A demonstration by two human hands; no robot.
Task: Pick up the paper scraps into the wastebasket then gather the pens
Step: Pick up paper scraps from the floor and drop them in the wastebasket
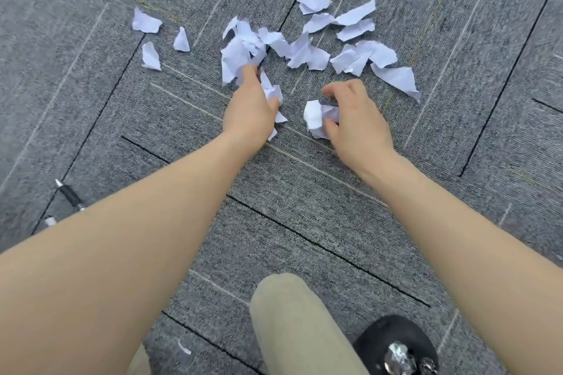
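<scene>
Several torn white paper scraps [307, 52] lie scattered on the grey carpet ahead of me. My left hand [251, 109] reaches into the left cluster and is shut on a bunch of paper scraps [240, 55], with more tucked under the palm. My right hand [355, 119] is shut on a crumpled wad of scraps [316, 120] just above the carpet. A black pen [70, 196] lies at the far left, partly hidden behind my left forearm, with a second pen's tip [50, 220] just below it. No wastebasket is in view.
Grey carpet tiles [304, 222] with dark seams cover the floor. My knee in beige trousers [292, 323] and a black shoe with shiny ornaments [396, 347] fill the bottom. Loose scraps [146, 21] lie apart at the upper left.
</scene>
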